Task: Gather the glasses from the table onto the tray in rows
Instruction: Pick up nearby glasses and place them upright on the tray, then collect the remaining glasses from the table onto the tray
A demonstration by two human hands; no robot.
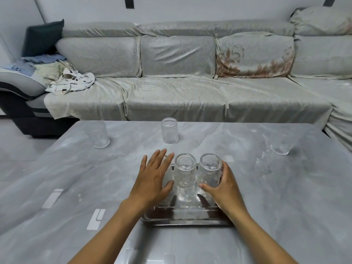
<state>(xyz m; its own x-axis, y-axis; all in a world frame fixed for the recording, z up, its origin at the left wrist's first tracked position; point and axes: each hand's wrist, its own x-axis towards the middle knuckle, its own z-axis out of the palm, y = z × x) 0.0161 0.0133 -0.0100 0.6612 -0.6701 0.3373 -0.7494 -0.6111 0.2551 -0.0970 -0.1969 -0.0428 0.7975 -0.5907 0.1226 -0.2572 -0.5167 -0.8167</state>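
A shiny metal tray [182, 219] lies on the grey table in front of me. Two ribbed clear glasses stand side by side on its far part. My right hand [225, 187] is wrapped around the right glass [209, 171]. The middle glass [185, 176] stands free between my hands. My left hand [153, 180] is just left of it over the tray's left side, fingers spread, holding nothing. A bit of another glass rim [167, 158] shows behind its fingers. Three more glasses stand on the table: far left [100, 135], far middle [169, 131], far right [281, 147].
The grey marbled table [76, 178] fills the lower view, its far edge near the loose glasses. A long sofa [181, 92] under a pale cover stands behind it, with clothes [70, 80] piled at its left end.
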